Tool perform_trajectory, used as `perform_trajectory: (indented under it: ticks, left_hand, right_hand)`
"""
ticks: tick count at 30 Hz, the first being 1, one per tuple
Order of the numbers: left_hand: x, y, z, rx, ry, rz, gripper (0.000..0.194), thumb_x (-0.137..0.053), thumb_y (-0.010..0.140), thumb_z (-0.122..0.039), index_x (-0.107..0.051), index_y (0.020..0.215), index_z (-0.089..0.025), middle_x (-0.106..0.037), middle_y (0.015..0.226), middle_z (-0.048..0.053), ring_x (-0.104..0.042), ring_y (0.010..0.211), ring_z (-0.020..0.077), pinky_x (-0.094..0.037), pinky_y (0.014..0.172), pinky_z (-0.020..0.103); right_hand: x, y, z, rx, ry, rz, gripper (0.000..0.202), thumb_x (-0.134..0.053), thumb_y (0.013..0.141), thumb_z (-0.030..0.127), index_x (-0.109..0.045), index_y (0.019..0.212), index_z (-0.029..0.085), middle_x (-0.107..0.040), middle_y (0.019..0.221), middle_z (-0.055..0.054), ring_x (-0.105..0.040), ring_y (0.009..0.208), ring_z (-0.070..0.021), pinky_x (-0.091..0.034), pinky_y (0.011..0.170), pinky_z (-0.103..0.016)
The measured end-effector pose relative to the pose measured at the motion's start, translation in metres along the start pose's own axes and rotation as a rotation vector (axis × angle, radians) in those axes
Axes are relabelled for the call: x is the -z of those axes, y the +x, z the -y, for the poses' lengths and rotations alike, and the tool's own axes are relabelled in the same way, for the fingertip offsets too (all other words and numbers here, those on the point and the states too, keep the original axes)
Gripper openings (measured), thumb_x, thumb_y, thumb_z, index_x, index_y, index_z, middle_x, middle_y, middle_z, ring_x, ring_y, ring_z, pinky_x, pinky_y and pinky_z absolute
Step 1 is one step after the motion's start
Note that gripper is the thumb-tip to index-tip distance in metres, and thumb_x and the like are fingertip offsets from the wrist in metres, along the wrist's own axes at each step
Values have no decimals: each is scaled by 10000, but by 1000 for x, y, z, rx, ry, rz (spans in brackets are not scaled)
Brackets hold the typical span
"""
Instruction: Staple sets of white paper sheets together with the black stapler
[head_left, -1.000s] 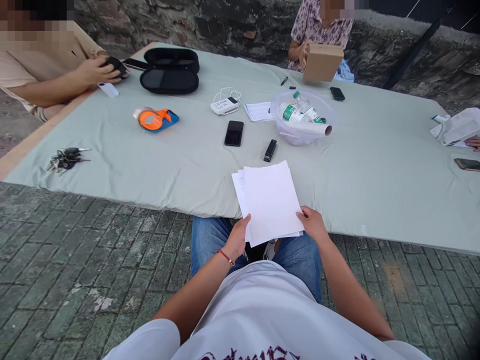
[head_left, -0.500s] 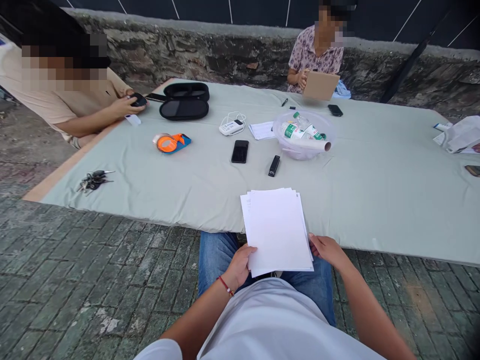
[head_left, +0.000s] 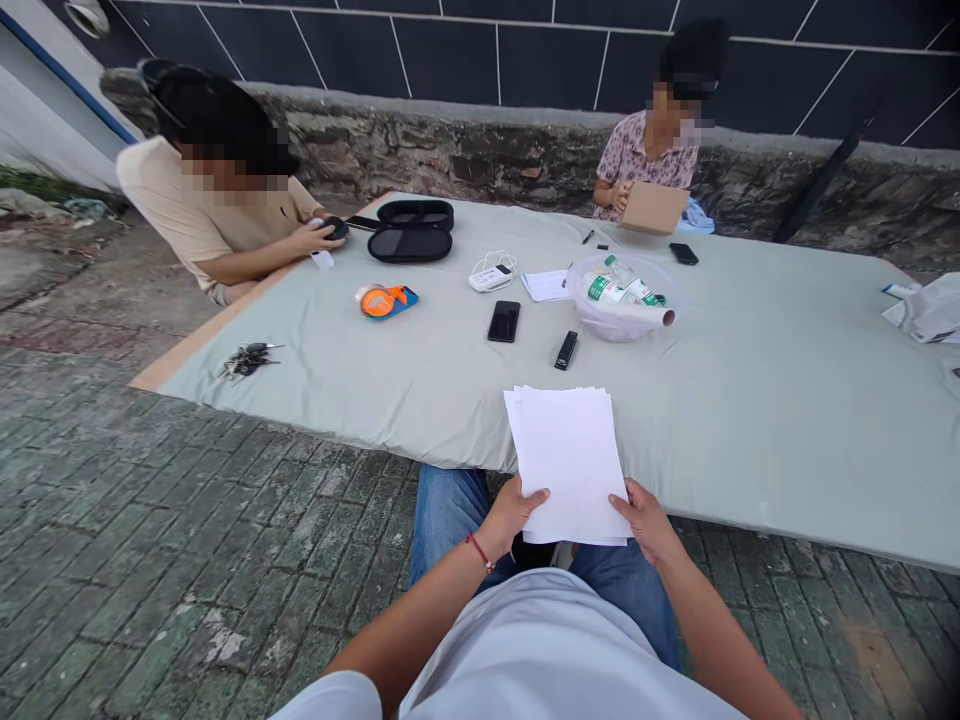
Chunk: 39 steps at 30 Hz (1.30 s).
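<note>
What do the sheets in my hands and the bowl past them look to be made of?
Sheets: plain white paper, matte, thin edges fanned at the top; left hand and right hand grip the near edge.
Bowl: probably clear thin plastic, glossy; the bottles inside show through its wall.

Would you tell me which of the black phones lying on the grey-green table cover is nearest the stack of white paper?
The black phone left of the small black stapler; the other black phone lies far off by the cardboard box.
</note>
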<state>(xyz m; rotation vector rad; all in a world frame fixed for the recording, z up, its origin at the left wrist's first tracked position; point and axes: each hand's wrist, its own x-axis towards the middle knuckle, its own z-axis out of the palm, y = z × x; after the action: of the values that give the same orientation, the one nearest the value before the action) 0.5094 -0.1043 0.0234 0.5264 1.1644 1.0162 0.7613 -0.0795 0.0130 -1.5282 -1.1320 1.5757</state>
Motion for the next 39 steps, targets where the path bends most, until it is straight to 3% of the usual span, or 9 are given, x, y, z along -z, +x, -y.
perform_trajectory:
  ticks: [7, 11, 14, 17, 23, 27, 31, 34, 39]
  left_hand:
    - [-7, 21, -86, -356, -2, 170, 687, -877, 678, -334, -615, 1293, -174, -633, 1372, 153, -599, 1246, 318, -487, 1038, 438]
    - [-23, 43, -139, -492, 112, 190, 485, -861, 675, -357, -728, 1088, -141, -739, 1154, 126, -659, 1103, 313, -517, 974, 443]
    - [-35, 53, -159, -582, 281, 242, 354, -832, 700, -378, -762, 971, -160, -764, 1021, 83, -669, 1033, 302, -528, 932, 429]
    - [-35, 62, -158, -543, 374, 309, 355, -837, 691, -379, -763, 955, -153, -762, 964, 92, -680, 965, 296, -536, 889, 421]
    - [-16, 85, -134, -533, 455, 434, 474, -821, 707, -336, -728, 1147, -185, -733, 1107, 128, -661, 1074, 267, -479, 994, 404]
    - [-10, 90, -140, -599, 566, 454, 297, -757, 784, -362, -770, 1015, -177, -731, 1069, 117, -670, 1023, 247, -481, 970, 389]
    - [-5, 98, -150, -661, 636, 459, 321, -763, 789, -388, -764, 1035, -183, -723, 1086, 107, -669, 1006, 237, -500, 945, 390]
    - [-1, 108, -142, -662, 688, 466, 426, -771, 766, -417, -741, 1130, -200, -714, 1183, 109, -647, 1116, 265, -468, 1022, 422]
    - [-1, 113, -120, -535, 624, 536, 448, -769, 765, -446, -737, 1120, -174, -728, 1179, 110, -669, 1104, 287, -514, 972, 402]
  right_hand:
    - [19, 7, 46, 223, 79, -7, 453, -762, 772, 535, -696, 1147, 289, -745, 1173, -24, -679, 1083, -266, -539, 960, -402]
    - [26, 27, 66, 334, -152, -28, 416, -829, 702, 461, -751, 1066, 275, -734, 1197, -37, -610, 1224, -292, -421, 1116, -456]
    - [32, 38, 83, 300, -254, -150, 496, -890, 612, 397, -744, 1079, 315, -725, 1199, -32, -611, 1211, -310, -440, 1091, -472]
    - [35, 46, 101, 320, -239, -114, 538, -899, 599, 370, -730, 1108, 331, -719, 1192, -37, -630, 1151, -310, -484, 1038, -466]
    - [30, 64, 121, 505, -289, 177, 428, -798, 728, 410, -735, 1129, 274, -722, 1161, -58, -625, 1162, -289, -447, 1075, -431]
    - [31, 70, 130, 545, -298, 262, 316, -738, 787, 407, -763, 1054, 241, -731, 1083, -73, -674, 1042, -264, -500, 987, -412]
    - [30, 77, 129, 466, -238, 296, 333, -748, 781, 436, -758, 1038, 224, -733, 1071, -77, -686, 1001, -260, -543, 905, -396]
    - [24, 87, 117, 373, -213, 245, 402, -790, 741, 472, -743, 1051, 221, -739, 1088, -79, -678, 1039, -280, -555, 908, -416]
    - [15, 95, 102, 253, -43, 43, 575, -851, 668, 506, -702, 1137, 207, -733, 1167, -104, -673, 1095, -311, -564, 937, -463]
